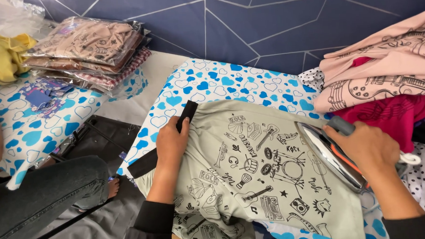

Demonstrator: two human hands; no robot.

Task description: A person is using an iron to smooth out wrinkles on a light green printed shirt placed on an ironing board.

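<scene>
A pale green shirt [257,179] printed with black music doodles lies spread on a board covered in blue-heart cloth [211,84]. My left hand [172,143] presses flat on the shirt's left side, by its black collar band [186,112]. My right hand [366,147] grips the grey handle of a clothes iron [329,153], which is tilted with its shiny soleplate facing left, at the shirt's right edge.
A stack of folded pink and magenta shirts [385,80] sits at the right on polka-dot cloth [424,178]. Bagged shirts [92,48] are piled at the upper left beside a yellow garment [3,56]. Another person's leg in dark jeans [41,196] is at the lower left.
</scene>
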